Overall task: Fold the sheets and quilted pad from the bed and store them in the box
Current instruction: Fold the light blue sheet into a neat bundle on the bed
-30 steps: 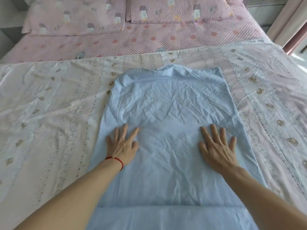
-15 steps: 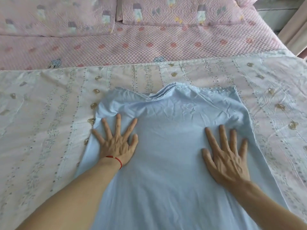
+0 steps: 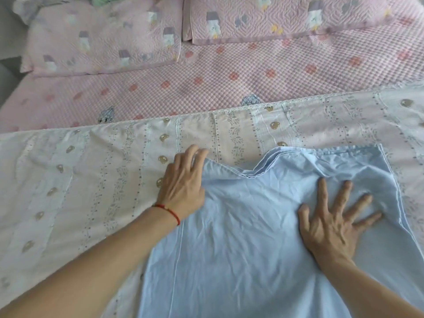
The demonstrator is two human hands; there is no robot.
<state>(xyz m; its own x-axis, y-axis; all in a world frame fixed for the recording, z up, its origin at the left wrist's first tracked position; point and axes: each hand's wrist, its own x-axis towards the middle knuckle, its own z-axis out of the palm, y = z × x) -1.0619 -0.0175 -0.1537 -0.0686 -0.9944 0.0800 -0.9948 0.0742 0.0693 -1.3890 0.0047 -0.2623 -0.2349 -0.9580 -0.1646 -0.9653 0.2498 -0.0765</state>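
A folded light blue sheet (image 3: pixel 252 226) lies on a pale pink patterned sheet (image 3: pixel 91 180) spread across the bed. My left hand (image 3: pixel 183 180), with a red string at the wrist, sits at the blue sheet's far left corner, fingers bent over its edge. My right hand (image 3: pixel 332 221) presses flat with spread fingers on the blue sheet near its far right corner. Beyond the patterned sheet lies the pink checked quilted pad (image 3: pixel 229 76). No box is in view.
Two pink quilted pillows (image 3: pixel 103 42) (image 3: pixel 286 17) lie at the head of the bed. The bed's left edge and a grey floor strip (image 3: pixel 9 72) show at far left.
Both hands slid up the blue sheet toward its far edge. My left hand moved off the flat cloth to the far left corner; my right hand shifted right. The view tilted toward the pillows.
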